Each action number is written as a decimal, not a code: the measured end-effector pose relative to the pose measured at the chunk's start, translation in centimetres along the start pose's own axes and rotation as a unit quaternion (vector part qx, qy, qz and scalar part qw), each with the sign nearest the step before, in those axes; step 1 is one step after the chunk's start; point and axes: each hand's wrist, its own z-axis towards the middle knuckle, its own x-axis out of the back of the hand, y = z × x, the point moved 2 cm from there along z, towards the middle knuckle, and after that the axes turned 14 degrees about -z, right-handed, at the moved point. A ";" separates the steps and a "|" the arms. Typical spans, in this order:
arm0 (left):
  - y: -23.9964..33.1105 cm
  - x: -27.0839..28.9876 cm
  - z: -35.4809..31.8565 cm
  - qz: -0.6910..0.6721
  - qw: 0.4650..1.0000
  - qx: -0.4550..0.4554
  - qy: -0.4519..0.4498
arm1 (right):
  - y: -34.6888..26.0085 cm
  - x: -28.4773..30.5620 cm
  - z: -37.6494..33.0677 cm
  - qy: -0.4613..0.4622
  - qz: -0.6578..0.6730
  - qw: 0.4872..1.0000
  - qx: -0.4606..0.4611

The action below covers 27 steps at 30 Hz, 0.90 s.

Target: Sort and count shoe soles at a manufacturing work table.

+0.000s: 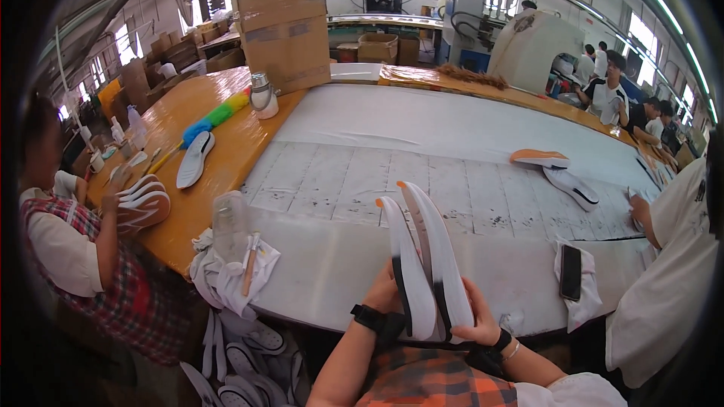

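Note:
Upright before me stand two white shoe soles with orange tips and a black band along the lower side. My left hand (pixel 383 291) is closed around the left shoe sole (pixel 408 275), its fingers partly hidden behind it. The right shoe sole (pixel 443 256) is gripped low down by my right hand (pixel 480 318), thumb across its near end. Both soles lean slightly left, close side by side, above the front edge of the grey-white table (pixel 324 256).
Left of me, a white cloth (pixel 226 275) lies under a brush (pixel 250 264) and a clear plastic container (pixel 228 218). On the right are a phone (pixel 571 273) and two soles (pixel 571 187). Loose soles (pixel 249 369) fill the space below left. People work at both sides.

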 end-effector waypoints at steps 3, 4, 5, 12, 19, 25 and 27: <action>0.8 -2.0 -0.3 -0.012 0.999 0.043 -0.001 | 0.7 0.4 -0.4 0.017 0.028 0.999 0.004; 0.3 -0.3 -0.4 -0.024 0.996 0.043 -0.071 | 0.6 0.4 -0.5 0.024 0.056 0.998 0.000; -0.1 0.5 -0.3 -0.029 0.997 0.046 -0.058 | 0.8 0.5 -0.5 0.039 0.088 0.995 -0.014; -0.3 -0.5 -2.4 -0.017 0.991 0.127 -0.042 | 1.2 1.2 -0.7 0.001 0.071 0.997 -0.012; -0.4 1.4 -1.4 -0.082 0.986 0.137 -0.049 | 0.9 0.6 1.1 -0.012 0.065 0.995 -0.073; 0.5 0.6 -1.3 -0.192 0.972 0.128 -0.042 | -1.0 0.3 3.0 -0.031 0.030 0.995 -0.093; 0.4 0.6 -1.4 -0.203 0.970 0.125 -0.035 | -1.3 1.1 2.7 -0.006 -0.007 0.994 -0.105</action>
